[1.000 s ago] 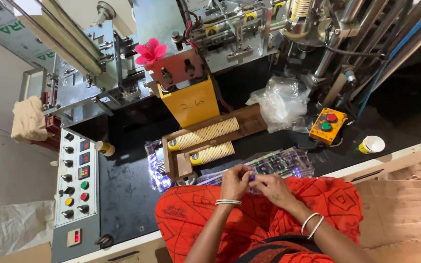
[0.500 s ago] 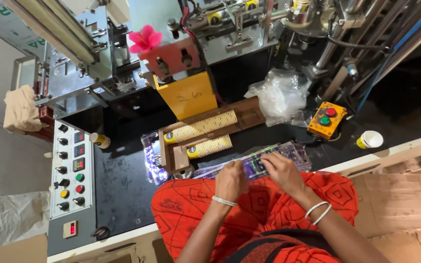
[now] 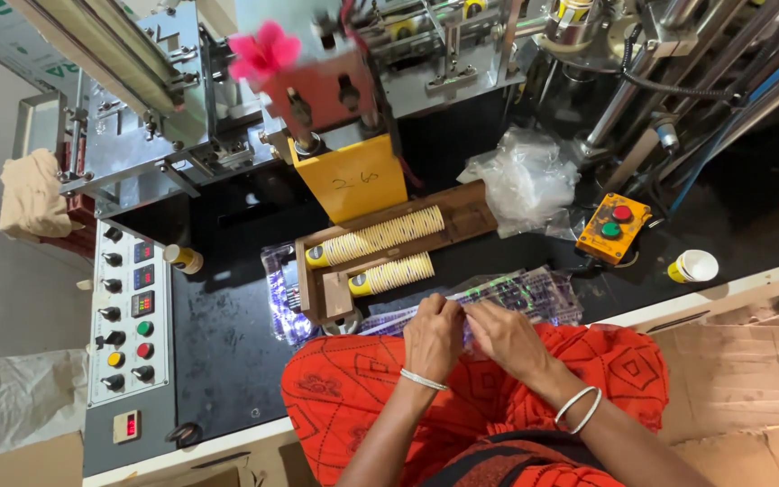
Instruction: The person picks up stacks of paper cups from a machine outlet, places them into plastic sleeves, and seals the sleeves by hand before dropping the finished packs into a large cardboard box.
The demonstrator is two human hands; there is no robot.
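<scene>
My left hand (image 3: 432, 335) and my right hand (image 3: 505, 335) meet over my lap, both pinching the near edge of a clear printed plastic sleeve (image 3: 534, 293) that lies along the black machine bed. Just beyond it a brown wooden tray (image 3: 471, 212) holds two lying stacks of yellow-and-white paper cups (image 3: 380, 236), the shorter stack (image 3: 394, 273) nearer to me. Red patterned cloth (image 3: 353, 397) covers my lap under both wrists, which wear bangles.
A yellow chute (image 3: 353, 180) feeds the tray from the cup machine behind. A control panel with knobs and coloured buttons (image 3: 128, 311) stands at left, a yellow box with red and green buttons (image 3: 612, 225) at right. Crumpled plastic bag (image 3: 525, 180), single cup (image 3: 694, 266), cardboard (image 3: 750, 361).
My hands spread apart along the plastic sleeve half a second ago, then came back together at its near edge. The view shifted slightly.
</scene>
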